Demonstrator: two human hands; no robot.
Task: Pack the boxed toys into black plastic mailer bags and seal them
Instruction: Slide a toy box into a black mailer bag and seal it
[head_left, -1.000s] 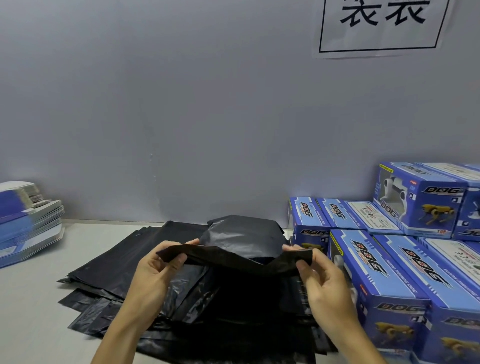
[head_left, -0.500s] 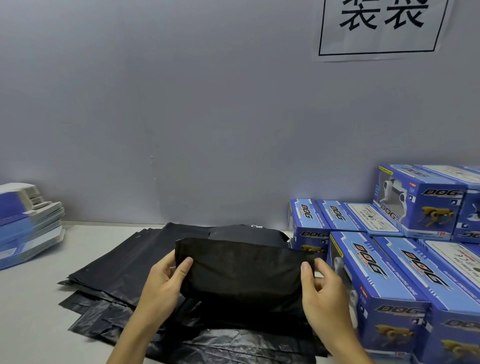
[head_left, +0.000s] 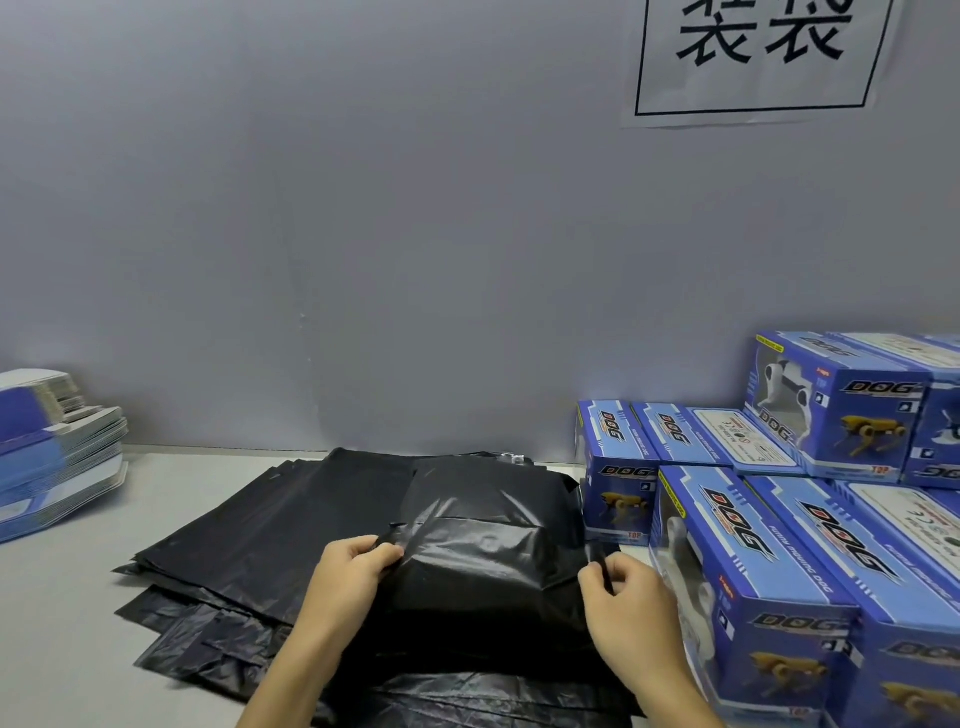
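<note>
Black plastic is wrapping the packed bag (head_left: 483, 551), which is lying on the bag pile (head_left: 291, 525) beside the blue boxes (head_left: 753, 582), the left hand (head_left: 353, 571) and right hand (head_left: 628, 603) pinching its side edges, well apart.

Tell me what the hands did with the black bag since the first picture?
The bag's flap, held up open a second ago, was folded down over the packed bag. Now the left hand and right hand pinch the flap's two ends low against the bag. The blue toy boxes and spare bags stayed put.
</note>
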